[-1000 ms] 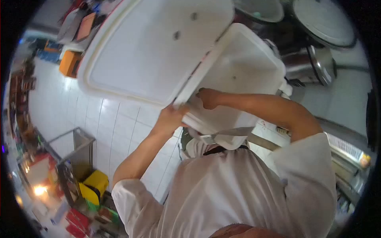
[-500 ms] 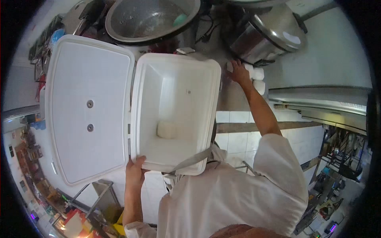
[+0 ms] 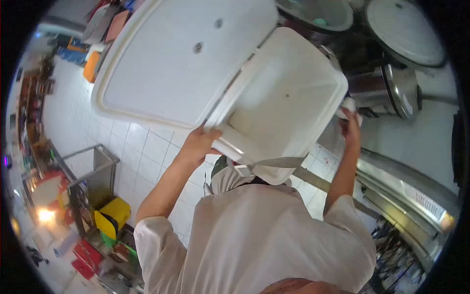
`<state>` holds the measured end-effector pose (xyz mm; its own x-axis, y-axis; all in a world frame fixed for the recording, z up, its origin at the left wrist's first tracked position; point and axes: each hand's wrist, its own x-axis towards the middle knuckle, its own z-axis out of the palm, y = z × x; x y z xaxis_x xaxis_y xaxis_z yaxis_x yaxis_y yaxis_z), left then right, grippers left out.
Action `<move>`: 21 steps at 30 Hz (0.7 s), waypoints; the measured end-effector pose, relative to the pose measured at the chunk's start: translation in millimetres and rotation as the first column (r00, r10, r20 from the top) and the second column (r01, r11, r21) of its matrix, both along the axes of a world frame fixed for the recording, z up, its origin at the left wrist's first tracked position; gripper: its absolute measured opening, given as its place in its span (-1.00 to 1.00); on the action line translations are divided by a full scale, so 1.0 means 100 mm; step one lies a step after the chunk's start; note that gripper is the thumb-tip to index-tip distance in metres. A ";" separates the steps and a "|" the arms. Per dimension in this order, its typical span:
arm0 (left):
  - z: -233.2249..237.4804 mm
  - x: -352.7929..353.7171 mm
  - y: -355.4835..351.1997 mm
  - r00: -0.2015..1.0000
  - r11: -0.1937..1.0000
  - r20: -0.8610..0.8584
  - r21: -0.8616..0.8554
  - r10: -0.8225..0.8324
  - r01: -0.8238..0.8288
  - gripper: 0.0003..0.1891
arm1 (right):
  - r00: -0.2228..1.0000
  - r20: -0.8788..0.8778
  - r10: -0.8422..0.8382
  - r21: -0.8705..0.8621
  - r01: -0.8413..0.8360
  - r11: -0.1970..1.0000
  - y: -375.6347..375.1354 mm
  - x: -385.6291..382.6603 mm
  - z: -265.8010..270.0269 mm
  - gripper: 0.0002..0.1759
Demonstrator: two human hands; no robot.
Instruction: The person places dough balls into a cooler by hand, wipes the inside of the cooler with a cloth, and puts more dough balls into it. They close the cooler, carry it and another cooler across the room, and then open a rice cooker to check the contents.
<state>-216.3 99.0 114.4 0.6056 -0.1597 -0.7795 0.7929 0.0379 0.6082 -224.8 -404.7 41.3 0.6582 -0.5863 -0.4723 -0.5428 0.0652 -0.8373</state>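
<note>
A white cooler box stands tilted in front of me, its hinged lid swung out to the left. My left hand is closed on the near left corner of the box's rim, beside the lid's edge. Inside, a cream-coloured block lies against the left wall, partly hidden by the rim. Beyond the box's right side, my right hand has its fingers bent around a white rounded piece; other white pieces there are partly covered by the hand. A grey strap crosses the near end of the box.
A steel cooker lies at the right behind my right hand. Above are a large pot and a round pale lid. A metal frame stand and a yellow item are at left on the tiled floor.
The view has turned, and the box with its lid now appears slanted and higher. My left hand stays on the rim. My right hand has closed around a white piece beside the box.
</note>
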 end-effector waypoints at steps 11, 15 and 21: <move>0.09 0.01 0.08 0.996 0.996 0.066 -0.066 -0.052 0.056 -0.48 | -0.223 -0.784 0.579 -0.059 -0.902 -0.427 2.82 0.62 0.87 -0.05; 0.10 -0.04 0.06 0.996 0.997 0.076 -0.062 -0.037 0.041 -0.54 | -0.278 -0.788 0.549 -0.062 -0.852 -0.520 2.94 0.56 0.19 -0.25; 0.07 0.00 0.03 0.998 0.999 0.066 -0.040 0.009 -0.007 -0.58 | 0.801 0.264 0.538 -0.584 -0.311 0.750 1.42 0.30 1.23 -0.79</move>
<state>-216.1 102.3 121.5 0.6573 -0.1844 -0.7307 0.7503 0.0690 0.6575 -194.8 -263.2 164.0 0.9512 -0.2679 0.1532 -0.0267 -0.5657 -0.8242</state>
